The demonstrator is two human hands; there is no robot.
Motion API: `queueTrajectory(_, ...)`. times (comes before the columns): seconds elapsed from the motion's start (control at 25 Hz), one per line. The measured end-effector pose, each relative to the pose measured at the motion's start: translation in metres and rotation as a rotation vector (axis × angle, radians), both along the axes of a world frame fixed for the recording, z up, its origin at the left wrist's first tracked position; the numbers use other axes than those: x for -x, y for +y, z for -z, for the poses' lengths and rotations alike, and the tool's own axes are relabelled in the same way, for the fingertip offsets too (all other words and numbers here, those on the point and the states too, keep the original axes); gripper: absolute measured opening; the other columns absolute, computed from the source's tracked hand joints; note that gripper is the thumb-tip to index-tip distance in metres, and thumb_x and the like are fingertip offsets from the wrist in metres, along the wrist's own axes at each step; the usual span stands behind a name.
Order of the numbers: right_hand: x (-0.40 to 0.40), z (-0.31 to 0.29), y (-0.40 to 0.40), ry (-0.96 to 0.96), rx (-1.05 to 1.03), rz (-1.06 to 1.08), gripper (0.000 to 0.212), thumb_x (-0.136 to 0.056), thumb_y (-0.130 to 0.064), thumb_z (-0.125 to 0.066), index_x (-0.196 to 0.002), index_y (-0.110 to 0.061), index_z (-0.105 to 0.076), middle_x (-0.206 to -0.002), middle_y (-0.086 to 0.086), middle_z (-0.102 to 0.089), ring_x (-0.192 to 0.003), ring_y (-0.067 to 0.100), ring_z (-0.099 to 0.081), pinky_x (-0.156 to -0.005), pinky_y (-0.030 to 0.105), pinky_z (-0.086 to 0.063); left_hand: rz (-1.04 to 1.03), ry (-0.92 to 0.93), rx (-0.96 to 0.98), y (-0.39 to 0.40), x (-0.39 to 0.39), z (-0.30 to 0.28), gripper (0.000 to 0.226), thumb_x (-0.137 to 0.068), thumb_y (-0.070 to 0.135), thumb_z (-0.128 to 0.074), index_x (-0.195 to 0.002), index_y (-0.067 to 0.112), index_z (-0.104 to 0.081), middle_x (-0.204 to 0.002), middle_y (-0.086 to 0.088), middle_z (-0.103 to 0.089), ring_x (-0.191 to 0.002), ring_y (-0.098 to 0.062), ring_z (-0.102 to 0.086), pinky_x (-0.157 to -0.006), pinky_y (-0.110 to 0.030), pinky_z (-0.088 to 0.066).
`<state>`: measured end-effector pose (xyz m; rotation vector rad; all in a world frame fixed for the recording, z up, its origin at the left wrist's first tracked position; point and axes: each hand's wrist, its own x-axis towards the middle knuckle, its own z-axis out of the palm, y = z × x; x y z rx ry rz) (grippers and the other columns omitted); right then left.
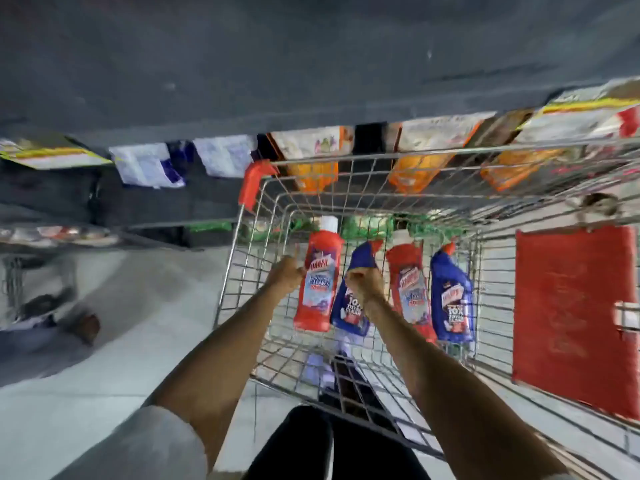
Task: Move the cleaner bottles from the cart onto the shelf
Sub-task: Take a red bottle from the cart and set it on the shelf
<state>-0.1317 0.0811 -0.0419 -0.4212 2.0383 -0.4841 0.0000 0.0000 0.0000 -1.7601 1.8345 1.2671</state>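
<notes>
1. Shelves (pixel 311 143) run along the far side of our wire cart (pixel 346 188), with packets and orange pouches on them. We have to lift the bottles over the cart's high wall, and a bottle could bump the wires and slip.
2. Four cleaner bottles lie in the cart in a row, caps pointing to the shelves: a red bottle (pixel 317 292) with a white cap, a blue bottle (pixel 349 313), a second red bottle (pixel 410 289) and a second blue bottle (pixel 452 299).
3. Our left hand (pixel 285 271) is closed on the left edge of the first red bottle. The bottle looks smooth and shiny, so a one-sided hold could let it slide out.
4. Our right hand (pixel 363 280) is curled tight around the blue bottle's thin neck. The heavy bottom could swing and knock the bottle next to it.
</notes>
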Motion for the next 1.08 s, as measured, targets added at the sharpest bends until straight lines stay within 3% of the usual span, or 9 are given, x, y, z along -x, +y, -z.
queueTrajectory(0.16,-0.005,0.009,-0.035,0.04,-0.1,-0.039,0.028,-0.091,-0.004,-0.039,-0.097,0.008,-0.064,-0.096,0.021,-0.066,-0.087,0.035,-0.063,-0.066,0.037,-0.048,-0.246,0.112,-0.144,-0.004,0.004,0.03,0.026,-0.093,0.02,-0.042,-0.071,0.017,-0.055,-0.068,-0.002,-0.06,-0.057,-0.001,-0.058,-0.049,-0.014,-0.046)
queueTrajectory(0.28,-0.005,0.014,-0.046,-0.03,-0.139,-0.065,0.026,-0.092,-0.01,-0.047,-0.105,0.009,-0.059,-0.11,0.023,-0.065,-0.102,0.038,-0.061,-0.078,0.04,-0.05,-0.343,0.169,-0.141,-0.004,-0.004,0.047,0.028,-0.087,0.011,-0.046,-0.061,0.013,-0.057,-0.045,0.006,-0.059,-0.043,-0.001,-0.052,-0.05,-0.019,-0.042)
queueTrajectory(0.36,0.001,0.017,-0.047,-0.08,-0.127,-0.09,0.029,-0.089,-0.018,-0.056,-0.104,0.005,-0.064,-0.105,0.021,-0.067,-0.097,0.033,-0.064,-0.067,0.029,-0.047,-0.339,0.161,-0.214,-0.006,-0.002,0.036,0.013,-0.085,0.016,-0.057,-0.077,0.01,-0.065,-0.068,0.001,-0.068,-0.063,-0.01,-0.062,-0.062,-0.024,-0.05)
queueTrajectory(0.44,0.011,0.017,-0.043,-0.133,-0.088,-0.159,0.026,-0.086,-0.021,-0.06,-0.101,-0.002,-0.069,-0.097,0.015,-0.07,-0.082,0.022,-0.062,-0.054,0.017,-0.043,-0.39,0.217,-0.284,-0.007,-0.005,0.036,0.025,-0.086,0.02,-0.06,-0.103,0.002,-0.055,-0.098,-0.013,-0.065,-0.087,-0.025,-0.064,-0.077,-0.037,-0.056)
queueTrajectory(0.52,0.021,0.01,-0.032,-0.243,0.039,-0.133,0.019,-0.085,-0.01,-0.057,-0.095,-0.001,-0.07,-0.086,0.007,-0.071,-0.072,0.012,-0.057,-0.056,0.014,-0.044,-0.42,0.24,-0.255,-0.006,-0.003,0.02,0.028,-0.085,0.018,-0.06,-0.109,0.005,-0.051,-0.111,-0.018,-0.064,-0.098,-0.031,-0.063,-0.087,-0.047,-0.054)
queueTrajectory(0.64,0.033,-0.017,-0.011,-0.457,0.218,0.004,0.009,-0.085,0.005,-0.05,-0.09,0.001,-0.057,-0.067,-0.006,-0.065,-0.073,0.007,-0.057,-0.064,0.014,-0.047,-0.367,0.345,-0.193,-0.002,0.001,-0.012,0.028,-0.085,0.007,-0.058,-0.112,0.006,-0.049,-0.112,-0.017,-0.063,-0.098,-0.028,-0.062,-0.081,-0.035,-0.055)
queueTrajectory(0.76,0.042,-0.062,-0.002,-0.514,0.415,0.099,0.019,-0.084,0.009,-0.054,-0.098,-0.004,-0.049,-0.075,-0.004,-0.063,-0.074,0.009,-0.061,-0.065,0.016,-0.054,-0.292,0.495,-0.142,-0.002,0.003,-0.058,0.039,-0.085,0.012,-0.06,-0.122,0.004,-0.049,-0.116,-0.015,-0.063,-0.096,-0.02,-0.065,-0.08,-0.026,-0.054)
queueTrajectory(0.92,0.053,-0.136,-0.013,-0.473,0.715,-0.096,0.019,-0.091,0.002,-0.048,-0.105,-0.007,-0.056,-0.095,-0.001,-0.067,-0.087,0.004,-0.065,-0.073,0.019,-0.054,-0.25,0.679,0.003,-0.007,0.01,-0.13,0.038,-0.087,0.009,-0.057,-0.124,0.002,-0.052,-0.111,-0.001,-0.061,-0.076,0.014,-0.064,-0.071,-0.007,-0.051)
queueTrajectory(1.08,0.052,-0.22,-0.043,-0.374,0.896,-0.208,0.024,-0.092,-0.003,-0.048,-0.111,-0.015,-0.056,-0.094,-0.012,-0.072,-0.089,0.001,-0.064,-0.074,0.018,-0.054,-0.273,0.903,0.134,-0.024,0.001,-0.204,0.033,-0.087,0.002,-0.053,-0.121,0.0,-0.053,-0.109,-0.002,-0.061,-0.076,0.011,-0.065,-0.074,-0.012,-0.053)
